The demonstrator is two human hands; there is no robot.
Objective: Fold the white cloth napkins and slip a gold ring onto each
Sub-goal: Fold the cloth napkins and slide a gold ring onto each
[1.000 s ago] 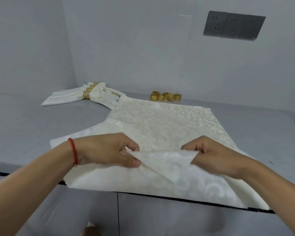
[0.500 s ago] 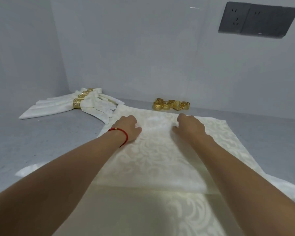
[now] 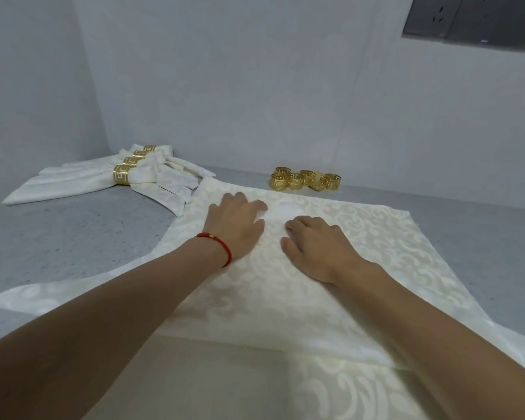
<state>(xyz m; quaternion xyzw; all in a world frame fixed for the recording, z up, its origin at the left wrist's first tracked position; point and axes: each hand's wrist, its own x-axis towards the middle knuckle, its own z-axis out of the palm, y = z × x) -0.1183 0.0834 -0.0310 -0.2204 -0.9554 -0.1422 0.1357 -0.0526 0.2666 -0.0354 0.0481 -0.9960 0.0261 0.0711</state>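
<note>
Both my hands, left hand [image 3: 237, 222] and right hand [image 3: 315, 247], press flat, fingers relaxed, on the white patterned cloth napkin [image 3: 376, 237]; loose gold rings [image 3: 306, 179] lie at one o'clock, ringed folded napkins [image 3: 103, 177] at ten on the grey desk [image 3: 73, 231].

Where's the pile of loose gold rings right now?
Head view: the loose gold metal rings sit by the back wall, just beyond the spread white cloth napkin's far edge.

Wearing a thin red cord bracelet [image 3: 218, 244] with a small gold bead on the left wrist; showing both forearms bare, sleeveless.
</note>
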